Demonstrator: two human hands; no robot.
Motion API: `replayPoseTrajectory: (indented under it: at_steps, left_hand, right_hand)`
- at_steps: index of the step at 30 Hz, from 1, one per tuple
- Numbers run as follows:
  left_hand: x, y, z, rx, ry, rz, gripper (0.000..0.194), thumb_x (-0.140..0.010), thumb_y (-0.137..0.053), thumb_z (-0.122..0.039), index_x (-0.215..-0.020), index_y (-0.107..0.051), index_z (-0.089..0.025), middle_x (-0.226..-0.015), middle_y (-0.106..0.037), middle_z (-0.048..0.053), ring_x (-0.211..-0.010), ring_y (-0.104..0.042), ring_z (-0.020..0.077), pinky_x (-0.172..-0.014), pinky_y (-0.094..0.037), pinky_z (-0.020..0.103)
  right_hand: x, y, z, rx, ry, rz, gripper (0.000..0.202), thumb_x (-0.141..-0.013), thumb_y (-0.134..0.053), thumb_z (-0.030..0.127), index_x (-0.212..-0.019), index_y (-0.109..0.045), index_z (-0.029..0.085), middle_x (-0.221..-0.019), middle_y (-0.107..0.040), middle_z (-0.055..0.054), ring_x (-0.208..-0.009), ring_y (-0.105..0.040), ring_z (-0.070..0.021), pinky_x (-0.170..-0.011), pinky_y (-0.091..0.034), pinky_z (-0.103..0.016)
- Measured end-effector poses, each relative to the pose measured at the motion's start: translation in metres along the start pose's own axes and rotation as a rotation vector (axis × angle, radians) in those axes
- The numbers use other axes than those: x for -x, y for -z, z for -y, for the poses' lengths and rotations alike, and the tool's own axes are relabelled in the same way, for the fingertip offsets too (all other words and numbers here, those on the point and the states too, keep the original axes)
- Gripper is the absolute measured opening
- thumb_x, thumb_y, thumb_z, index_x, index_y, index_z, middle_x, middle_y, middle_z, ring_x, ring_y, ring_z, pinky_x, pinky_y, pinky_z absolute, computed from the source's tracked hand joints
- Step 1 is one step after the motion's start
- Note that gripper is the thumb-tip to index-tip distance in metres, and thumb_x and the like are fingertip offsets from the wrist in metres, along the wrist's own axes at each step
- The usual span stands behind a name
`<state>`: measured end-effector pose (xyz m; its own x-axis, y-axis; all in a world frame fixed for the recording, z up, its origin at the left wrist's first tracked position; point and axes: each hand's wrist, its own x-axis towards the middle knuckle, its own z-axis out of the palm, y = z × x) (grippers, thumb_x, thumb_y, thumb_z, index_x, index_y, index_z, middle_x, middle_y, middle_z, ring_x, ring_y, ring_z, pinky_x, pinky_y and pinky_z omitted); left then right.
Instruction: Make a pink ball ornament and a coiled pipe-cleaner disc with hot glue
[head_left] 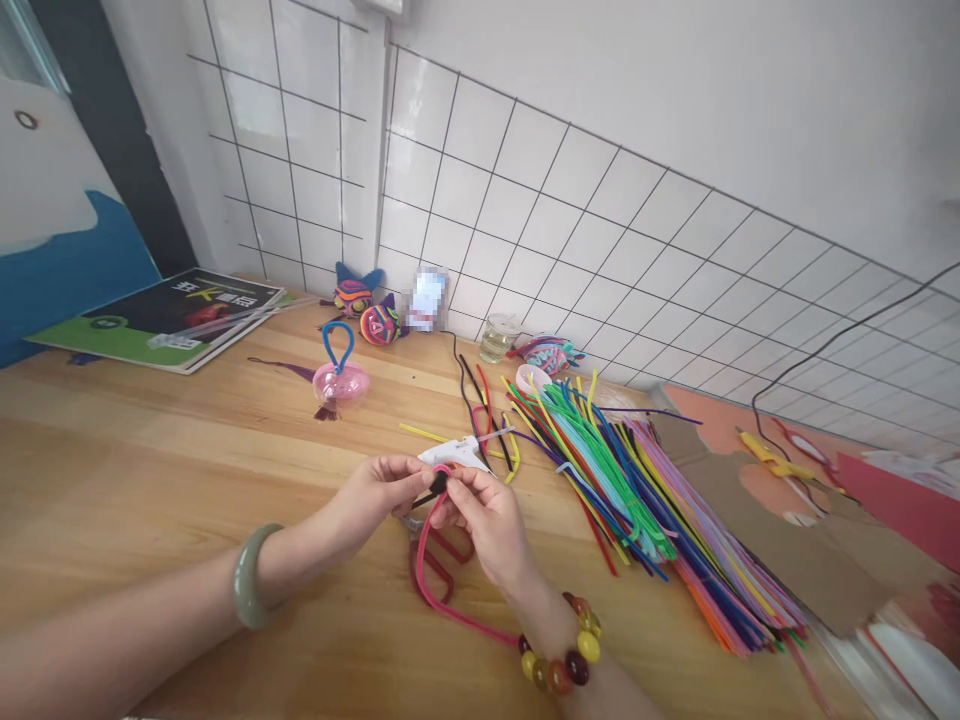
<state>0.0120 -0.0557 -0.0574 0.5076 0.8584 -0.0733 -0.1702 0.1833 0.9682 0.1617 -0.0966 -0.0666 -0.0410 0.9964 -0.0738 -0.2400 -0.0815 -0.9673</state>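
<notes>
- pink pipe cleaner (450, 612) looks draped across those scissors (448, 590) (snag bait, imo)?

- yeah, one tug could catch it. left hand (390, 487) and right hand (484, 515) pinch its far part and the black piece (438, 483) together, so a slack fingertip might drop that.

- and the glue gun (454, 452) just beyond? a careless knuckle could knock it.

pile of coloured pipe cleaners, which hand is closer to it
Right. The right hand is apart from the pile of coloured pipe cleaners, on its left in the picture; the left hand is farther left, beyond the right hand.
</notes>
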Motion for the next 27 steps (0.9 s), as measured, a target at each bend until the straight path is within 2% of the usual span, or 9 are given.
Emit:
replayPoseTrajectory:
  at_steps: [7, 12, 15, 20, 27]
  left_hand:
    - [0.0, 0.001, 0.001, -0.069, -0.021, -0.004, 0.027, -0.069, -0.062, -0.04, -0.064, -0.062, -0.013, -0.048, -0.043, -0.005, -0.046, -0.029, 0.0067, -0.045, -0.023, 0.021]
    - [0.0, 0.001, 0.0, -0.052, -0.023, 0.006, 0.028, -0.068, -0.063, -0.04, -0.061, -0.063, -0.013, -0.046, -0.041, -0.005, -0.046, -0.029, 0.0067, -0.046, -0.023, 0.021]
    - [-0.001, 0.001, 0.001, -0.039, 0.0, 0.027, 0.027, -0.069, -0.063, -0.038, -0.065, -0.065, -0.012, -0.046, -0.042, -0.004, -0.046, -0.029, 0.0065, -0.045, -0.022, 0.021]
    - [0.0, 0.001, 0.002, -0.012, 0.054, 0.014, 0.025, -0.069, -0.064, -0.037, -0.07, -0.067, -0.012, -0.045, -0.043, -0.005, -0.045, -0.027, 0.0057, -0.044, -0.021, 0.021]
    - [0.0, -0.004, -0.002, 0.041, 0.145, -0.035, 0.025, -0.063, -0.069, -0.038, -0.067, -0.069, -0.013, -0.043, -0.045, -0.005, -0.04, -0.022, 0.0032, -0.039, -0.016, 0.02]
  right_hand:
    - [0.0, -0.002, -0.002, 0.068, 0.028, -0.031, 0.025, -0.075, -0.06, 0.039, -0.085, -0.061, 0.016, -0.059, -0.064, 0.0, -0.051, -0.061, -0.0128, -0.057, -0.051, -0.027]
    - [0.002, 0.0, 0.0, 0.108, 0.031, -0.037, 0.024, -0.076, -0.059, 0.038, -0.085, -0.061, 0.016, -0.057, -0.065, -0.001, -0.05, -0.061, -0.0137, -0.056, -0.051, -0.027]
    - [0.004, 0.003, 0.003, 0.117, 0.028, -0.014, 0.024, -0.077, -0.058, 0.036, -0.088, -0.061, 0.015, -0.057, -0.065, -0.001, -0.051, -0.062, -0.0138, -0.057, -0.051, -0.027]
    - [0.006, 0.005, 0.008, 0.123, 0.006, 0.016, 0.022, -0.077, -0.059, 0.037, -0.083, -0.061, 0.015, -0.056, -0.065, 0.0, -0.049, -0.062, -0.0133, -0.053, -0.05, -0.024]
    - [0.005, 0.006, 0.011, 0.147, -0.028, -0.02, 0.022, -0.078, -0.058, 0.036, -0.083, -0.059, 0.015, -0.055, -0.066, -0.001, -0.049, -0.063, -0.013, -0.053, -0.049, -0.023]
